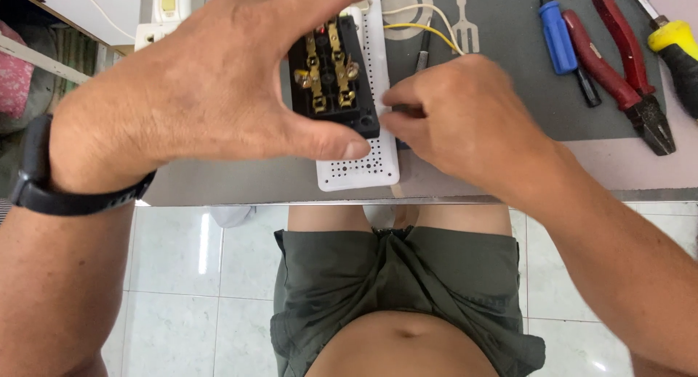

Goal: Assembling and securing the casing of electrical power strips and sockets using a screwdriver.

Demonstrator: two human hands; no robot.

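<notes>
**Two hands on a black terminal block at the counter's near edge**

A black terminal block [333, 75], a small box with brass contacts and screws showing on its open face, sits on top of a white perforated plate [363, 159]. The plate lies near the front edge of the counter [240, 181], just above your lap.

Your left hand [211, 79] arches over the block. Its fingers [331, 141] are closed around it, thumb pressed to the near corner and the other fingers wrapped over the far side, which seems meant to keep the brass face turned up toward you and steady.

Your right hand [465, 119] comes in from the right, fingers pinched together at the block's right edge. They appear to grip something small and dark, though blur hides exactly what. A slim dark tool shaft [423, 55] rises just beyond them, and yellow and white wires [425, 29] curve from the block's far end over your right hand.

Well to the right, on a grey mat [509, 93], lie a blue-handled screwdriver [558, 35], red-handled pliers [618, 64] and a yellow-handled tool [680, 53]. A black band [43, 195] circles your left wrist.
</notes>
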